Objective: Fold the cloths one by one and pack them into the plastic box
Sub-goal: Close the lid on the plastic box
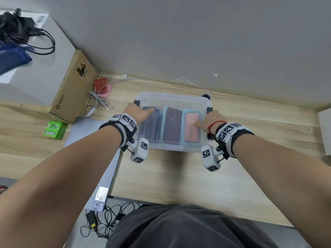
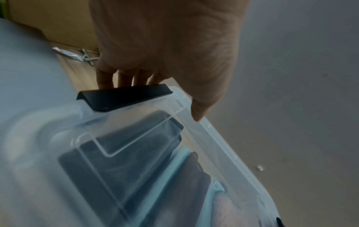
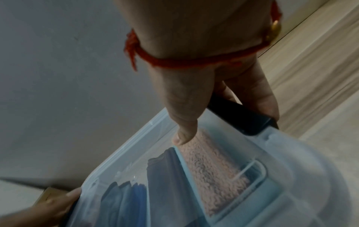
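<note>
The clear plastic box [image 1: 171, 149] stands on the wooden table with its clear lid [image 2: 223, 153] on. Through the lid I see folded cloths side by side: dark blue [image 1: 152, 126], maroon [image 1: 172, 126] and pink [image 1: 191, 129], with teal edging between them. My left hand [image 1: 138, 113] curls its fingers round the black left latch [image 2: 124, 98], thumb lying on the lid. My right hand [image 1: 211, 119] grips the black right latch [image 3: 239, 118], and its thumb [image 3: 184, 135] presses the lid above the pink cloth [image 3: 213, 172].
A brown cardboard box [image 1: 71, 90] stands at the left, a green packet [image 1: 54, 130] in front of it, a red item with cables [image 1: 100, 85] beside it. Close behind the box is a grey wall [image 1: 179, 42]. A white object [image 1: 325, 129] sits at the right edge.
</note>
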The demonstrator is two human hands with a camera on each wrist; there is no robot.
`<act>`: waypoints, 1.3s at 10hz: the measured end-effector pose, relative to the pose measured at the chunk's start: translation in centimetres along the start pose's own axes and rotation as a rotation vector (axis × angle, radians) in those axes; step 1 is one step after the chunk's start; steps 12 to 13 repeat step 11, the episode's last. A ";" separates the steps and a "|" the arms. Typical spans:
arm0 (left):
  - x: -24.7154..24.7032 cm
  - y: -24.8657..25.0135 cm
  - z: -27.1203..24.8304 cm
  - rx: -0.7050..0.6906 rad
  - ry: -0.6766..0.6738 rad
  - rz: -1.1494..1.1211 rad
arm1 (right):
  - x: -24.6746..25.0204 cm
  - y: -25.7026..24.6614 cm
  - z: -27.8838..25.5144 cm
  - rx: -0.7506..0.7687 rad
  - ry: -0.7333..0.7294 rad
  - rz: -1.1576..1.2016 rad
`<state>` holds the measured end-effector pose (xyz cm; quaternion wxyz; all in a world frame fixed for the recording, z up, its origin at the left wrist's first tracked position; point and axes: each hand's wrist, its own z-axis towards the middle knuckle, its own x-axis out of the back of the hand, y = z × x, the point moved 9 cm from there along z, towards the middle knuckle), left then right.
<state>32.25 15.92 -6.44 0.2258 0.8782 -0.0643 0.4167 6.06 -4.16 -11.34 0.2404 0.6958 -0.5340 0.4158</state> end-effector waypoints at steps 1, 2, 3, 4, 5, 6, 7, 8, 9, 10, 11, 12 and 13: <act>1.7 1.8 3.5 -0.046 0.001 0.081 | 1.8 -1.3 2.2 -0.033 0.024 0.100; 3.0 3.7 7.0 -0.112 0.012 0.168 | 3.7 -2.9 4.6 -0.033 0.065 0.126; 3.9 5.9 9.7 -0.183 0.030 0.204 | 4.7 -4.0 7.1 -0.025 0.066 0.070; 3.8 6.7 11.8 -0.190 0.022 0.272 | 5.2 -4.1 8.8 -0.046 0.089 0.082; 3.3 6.6 12.8 -0.165 0.047 0.276 | 4.9 -4.0 9.4 -0.069 0.082 0.092; 2.6 6.7 13.2 -0.162 0.067 0.272 | 4.7 -4.0 9.7 -0.072 0.083 0.098; 2.7 6.8 12.8 -0.135 0.057 0.267 | 4.9 -4.7 9.3 -0.079 0.057 0.059; 2.8 7.0 12.2 -0.120 0.039 0.279 | 5.0 -4.8 8.9 -0.093 0.039 0.055; 3.8 7.3 10.3 -0.152 0.102 0.322 | 5.3 -5.0 7.3 -0.088 0.020 0.070; 4.8 7.7 7.8 -0.226 0.154 0.267 | 5.7 -4.1 5.4 -0.078 0.055 0.104; 6.1 10.1 3.6 -0.355 0.164 0.111 | 8.9 -4.1 2.7 0.001 0.167 0.225; 6.1 10.1 3.6 -0.355 0.164 0.111 | 8.9 -4.1 2.7 0.001 0.167 0.225; 6.1 10.1 3.6 -0.355 0.164 0.111 | 8.9 -4.1 2.7 0.001 0.167 0.225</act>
